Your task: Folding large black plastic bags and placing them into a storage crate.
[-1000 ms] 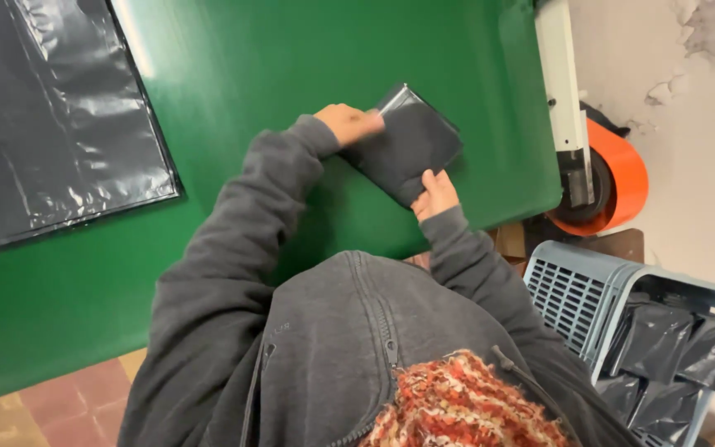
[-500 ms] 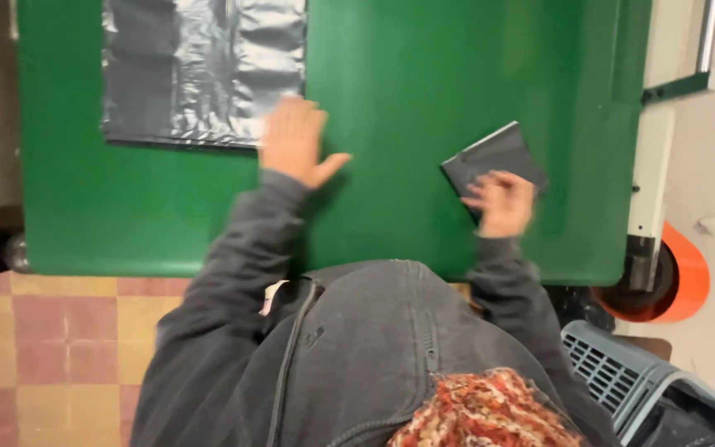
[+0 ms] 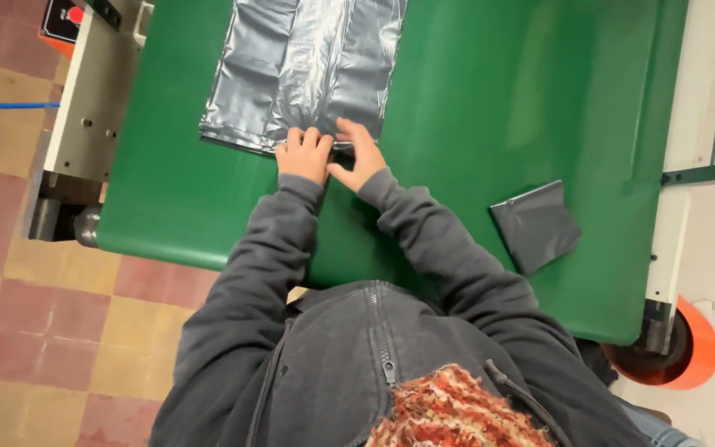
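While both hands meet at the near edge of the flat grey plastic bag (image 3: pixel 304 70), the left hand (image 3: pixel 301 155) has fingers curled down onto the film, knuckles up, and the right hand (image 3: pixel 359 155) pinches the same edge just beside it, thumb under, fingers bent over; each grip looks closed on the bag edge, though how much film is caught is hidden. Bag lies spread on the green worktop (image 3: pixel 473 99), stretching away from the grip, creased lengthwise, glossy. Off to the right of the grip, well apart, sits a folded dark bag (image 3: pixel 535 225), small square packet. Orange wheel (image 3: pixel 688 348) at far right corner, tiled floor (image 3: pixel 10 273) to the left. Risk, judged: film is thin and slick, so a pinch this narrow could slip or bunch the edge unevenly; pulling from the middle alone may drag the whole sheet askew.
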